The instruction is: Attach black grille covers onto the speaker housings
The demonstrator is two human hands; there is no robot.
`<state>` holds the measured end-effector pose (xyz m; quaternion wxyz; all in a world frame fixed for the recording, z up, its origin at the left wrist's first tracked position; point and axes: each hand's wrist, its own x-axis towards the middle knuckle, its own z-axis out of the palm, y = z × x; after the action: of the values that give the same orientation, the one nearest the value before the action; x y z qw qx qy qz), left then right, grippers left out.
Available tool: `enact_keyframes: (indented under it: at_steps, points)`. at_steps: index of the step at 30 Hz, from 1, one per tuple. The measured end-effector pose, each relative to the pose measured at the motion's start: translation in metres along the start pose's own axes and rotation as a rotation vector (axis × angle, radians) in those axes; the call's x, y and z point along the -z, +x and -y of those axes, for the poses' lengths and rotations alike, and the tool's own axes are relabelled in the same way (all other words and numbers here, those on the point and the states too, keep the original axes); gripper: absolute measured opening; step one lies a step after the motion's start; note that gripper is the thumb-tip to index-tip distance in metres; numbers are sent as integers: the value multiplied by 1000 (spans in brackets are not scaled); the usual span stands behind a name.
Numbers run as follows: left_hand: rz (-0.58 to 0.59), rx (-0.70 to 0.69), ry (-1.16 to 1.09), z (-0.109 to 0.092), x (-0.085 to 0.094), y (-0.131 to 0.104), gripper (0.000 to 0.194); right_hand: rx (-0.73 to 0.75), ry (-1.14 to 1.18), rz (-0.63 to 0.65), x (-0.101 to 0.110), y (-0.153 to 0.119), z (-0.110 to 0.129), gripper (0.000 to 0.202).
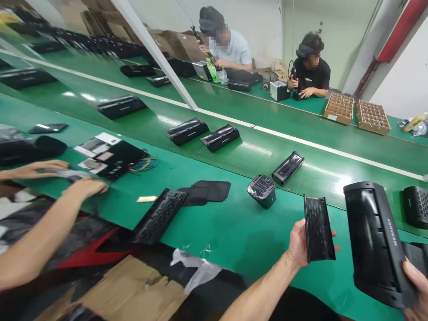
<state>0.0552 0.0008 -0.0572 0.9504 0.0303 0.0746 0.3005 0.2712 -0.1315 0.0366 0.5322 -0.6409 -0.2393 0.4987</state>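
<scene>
My left hand [297,243] is closed on a curved black perforated panel [320,229], held upright with its hollow inner side toward me. At the right edge, my right hand [416,285] grips a glossy black housing [366,240] with pale lettering along one side; part of that hand is out of frame. The two pieces are apart, both above the green table [230,232]. Just beyond my left hand stands a short black unit with a slotted top [261,189].
Black sheets [209,191] and another perforated panel [160,216] lie to the left. A co-worker's hands [83,189] work at far left. Several black housings [187,130] rest on the green conveyor [254,151]. Two people sit across, near partitioned cardboard boxes [339,108].
</scene>
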Motion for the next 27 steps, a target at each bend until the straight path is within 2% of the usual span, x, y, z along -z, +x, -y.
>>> enact_keyframes:
  at_steps: [3, 5, 7, 10, 14, 19, 23, 27]
  points:
    - [-12, -21, -39, 15, -9, 13, 69, 48, -328, -51, -20, -16, 39, 89]
    - [0, -27, -71, 24, -15, 23, 64, 115, -548, -76, -37, -20, 55, 94]
    - [33, -25, -92, 31, -22, 30, 58, 187, -721, -92, -49, -20, 63, 94]
    - [100, -29, -78, 36, -34, 35, 59, 277, -918, -101, -52, -17, 65, 91]
    - [160, -68, -49, 35, -51, 35, 76, 313, -1023, -53, -48, -13, 68, 92]
    - [207, -83, -51, 31, -65, 33, 83, 392, -1088, -102, -63, -18, 72, 83]
    - [226, -99, -56, 27, -69, 33, 84, 412, -1147, -108, -72, -19, 73, 83]
    - [249, -99, -51, 27, -64, 35, 86, 406, -1181, -105, -72, -18, 73, 84]
